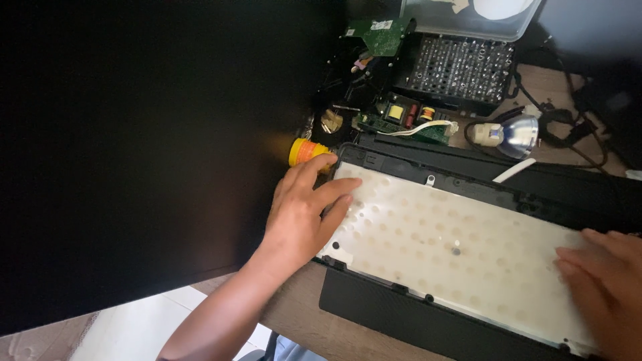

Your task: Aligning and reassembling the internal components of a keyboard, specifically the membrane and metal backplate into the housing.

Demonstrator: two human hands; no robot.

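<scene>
Head view, L to R. Large dark panel (154,147) filled the left half. Yellow tub (304,151) sat just beside the keyboard's (468,314) top-left corner. Left hand (304,210) lay flat, fingers spread, on the left end of the white sheet (441,244) covering the keyboard, gripping nothing. Behind it: green circuit board (404,120), black bit set (458,70) w/ clear lid (468,17), lamp w/ reflector (508,134). Right hand (605,277) rested open on the sheet's right end, partly cut off. Hands well apart.
</scene>
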